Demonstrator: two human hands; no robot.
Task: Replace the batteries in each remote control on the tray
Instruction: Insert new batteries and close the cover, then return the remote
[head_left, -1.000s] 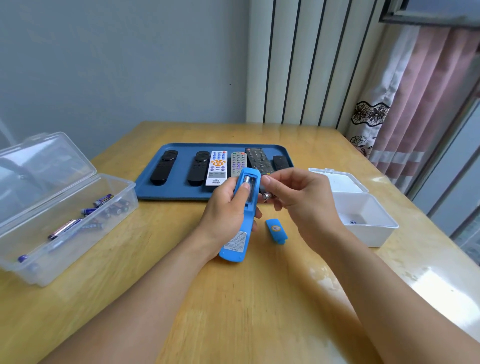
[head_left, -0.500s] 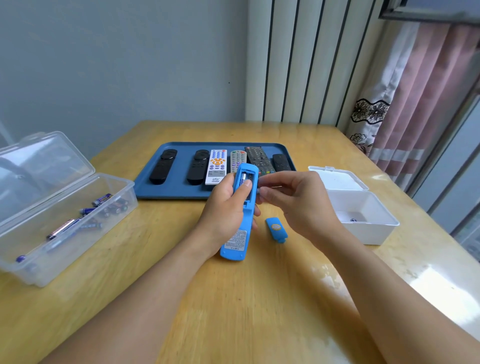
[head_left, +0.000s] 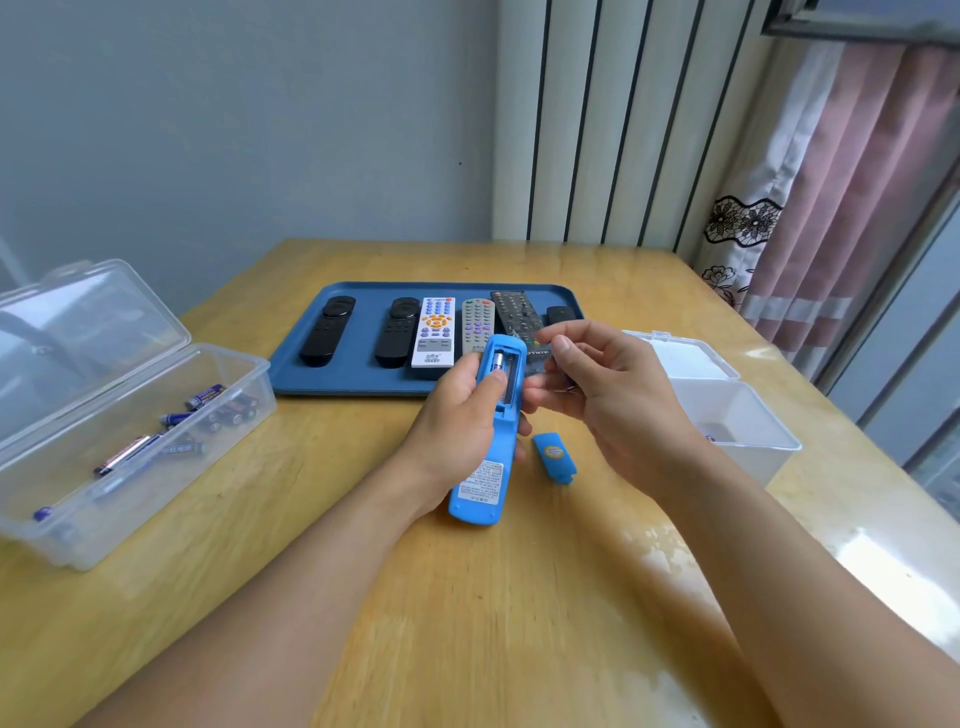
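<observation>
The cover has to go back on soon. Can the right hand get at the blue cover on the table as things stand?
Probably yes. The cover lies bare on the table just below the right hand, nothing on or over it. But that hand seems to pinch something small, likely a battery, which it should put down first.

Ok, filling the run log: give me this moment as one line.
left hand grips blue remote, back open | one battery seated | right hand holds something small | cover on table

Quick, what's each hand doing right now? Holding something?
Left hand: grips the blue remote, thumb on a battery in its open compartment.
Right hand: fingers curled; whether it pinches anything cannot be told.
</observation>
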